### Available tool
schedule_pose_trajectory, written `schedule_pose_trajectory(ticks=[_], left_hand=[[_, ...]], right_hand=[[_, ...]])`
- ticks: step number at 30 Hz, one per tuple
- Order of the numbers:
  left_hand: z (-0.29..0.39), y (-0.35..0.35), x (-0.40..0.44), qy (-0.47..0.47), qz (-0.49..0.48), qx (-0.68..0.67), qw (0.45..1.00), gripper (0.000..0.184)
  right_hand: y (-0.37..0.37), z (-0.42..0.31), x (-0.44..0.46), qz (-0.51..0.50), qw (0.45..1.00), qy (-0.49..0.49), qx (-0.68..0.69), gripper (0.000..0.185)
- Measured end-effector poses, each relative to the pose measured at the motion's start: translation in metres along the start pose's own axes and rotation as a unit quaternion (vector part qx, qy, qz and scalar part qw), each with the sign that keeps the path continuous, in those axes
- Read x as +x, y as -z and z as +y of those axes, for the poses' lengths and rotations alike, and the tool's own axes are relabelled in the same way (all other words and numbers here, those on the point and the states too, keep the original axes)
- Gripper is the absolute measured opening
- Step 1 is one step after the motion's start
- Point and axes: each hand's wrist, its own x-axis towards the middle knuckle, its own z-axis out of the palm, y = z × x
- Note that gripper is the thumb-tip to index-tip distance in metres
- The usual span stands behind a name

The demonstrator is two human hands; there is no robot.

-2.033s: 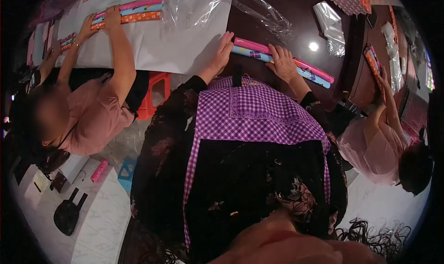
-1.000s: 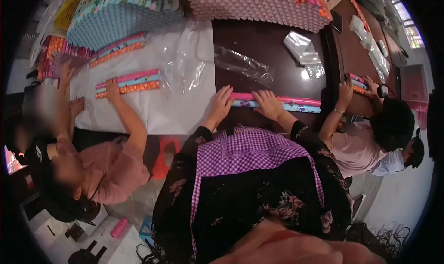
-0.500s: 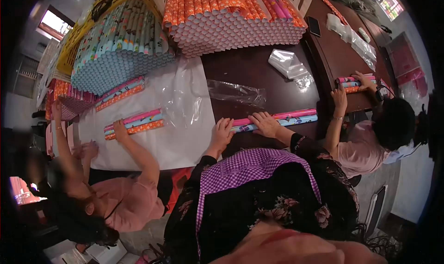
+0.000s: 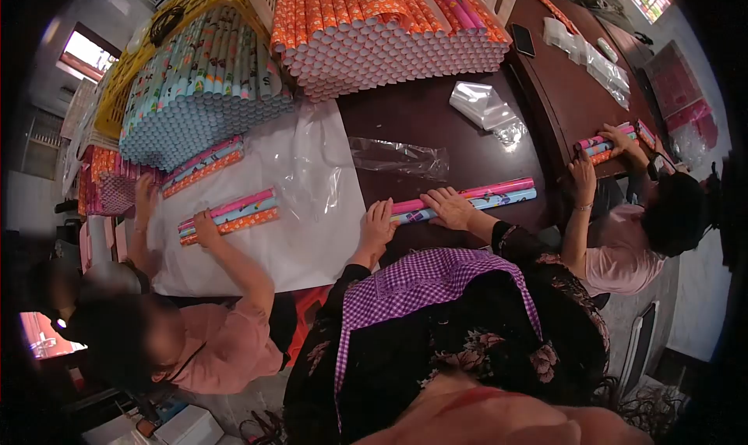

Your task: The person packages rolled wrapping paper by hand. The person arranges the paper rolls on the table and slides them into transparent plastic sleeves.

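Note:
A pink paper roll (image 4: 499, 188) and a light blue patterned paper roll (image 4: 506, 201) lie side by side along the table edge in front of me. At their left end, my left hand (image 4: 379, 224) closes around the roll ends. My right hand (image 4: 449, 208) lies over the two rolls near their middle, fingers curled on them. The undersides of both hands are hidden. Just beyond the rolls a clear plastic sleeve (image 4: 399, 157) lies flat on the dark table. Farther back is a stack of clear plastic bags (image 4: 485, 108).
Orange rolls (image 4: 389, 55) and blue rolls (image 4: 206, 118) are piled high at the back. White sheeting (image 4: 312, 234) covers the table's left part. A co-worker's hand (image 4: 206, 228) holds rolls at left; another co-worker's hand (image 4: 619, 143) handles rolls at right. A phone (image 4: 523, 40) lies behind.
My hands and rolls have barely moved. The left co-worker's far arm has come down from the red pile toward the table's rolls. The right co-worker has shifted, hands still at their rolls.

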Motion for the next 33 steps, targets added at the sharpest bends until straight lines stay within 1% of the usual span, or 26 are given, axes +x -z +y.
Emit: schedule_pose_trajectory(ticks=[4,7,9,12,14,16,20,21,22,24,25,27,29,31,33], left_hand=[[0.0,-0.001,-0.001,-0.007,0.006,-0.001,1.0,0.058],[0.005,0.006,0.001,0.022,-0.009,-0.006,1.0,0.056],[0.003,0.005,0.0,0.005,-0.026,-0.007,1.0,0.054],[0.002,0.004,0.0,0.013,-0.043,-0.03,0.999,0.052],[0.004,0.007,0.002,0.01,-0.026,-0.022,0.999,0.05],[0.007,0.013,0.005,0.007,-0.009,-0.014,1.0,0.047],[0.011,0.02,0.009,0.023,-0.039,-0.031,0.998,0.05],[0.012,0.022,0.009,0.028,-0.049,-0.041,0.998,0.05],[0.013,0.022,0.011,0.03,-0.045,-0.041,0.998,0.05],[0.016,0.025,0.013,0.051,-0.066,-0.055,0.995,0.051],[0.017,0.025,0.013,0.051,-0.063,-0.055,0.995,0.051],[0.018,0.027,0.013,0.042,-0.031,-0.085,0.995,0.051],[0.018,0.025,0.013,0.039,-0.024,-0.083,0.995,0.051],[0.014,0.015,0.009,0.029,-0.018,-0.073,0.997,0.05],[0.018,0.014,0.008,0.057,-0.034,-0.061,0.996,0.051]], right_hand=[[0.002,-0.001,0.0,0.001,1.0,0.0,0.002,0.074],[0.0,0.0,0.0,0.006,1.0,0.001,-0.002,0.074],[0.0,0.001,0.0,0.007,1.0,0.004,-0.002,0.075],[0.0,0.002,0.0,0.007,1.0,0.007,0.002,0.076],[0.001,0.001,0.003,0.005,1.0,0.009,0.004,0.078],[0.002,0.001,0.005,-0.021,1.0,-0.007,0.011,0.08],[0.017,0.005,0.013,-0.03,0.999,0.019,-0.016,0.079],[0.024,0.009,0.02,-0.033,0.999,0.028,0.0,0.076],[0.033,0.015,0.029,-0.036,0.999,0.035,0.015,0.073],[0.079,0.02,0.064,-0.028,0.997,0.035,0.065,0.052],[0.113,0.014,0.081,0.033,0.996,0.037,0.073,0.044],[0.15,0.032,0.126,0.128,0.986,0.082,0.073,0.036],[0.21,0.031,0.171,0.12,0.985,0.05,0.116,0.033],[0.241,0.043,0.227,0.205,0.967,0.054,0.143,0.031],[0.274,0.05,0.276,0.24,0.96,0.041,0.141,0.03]])
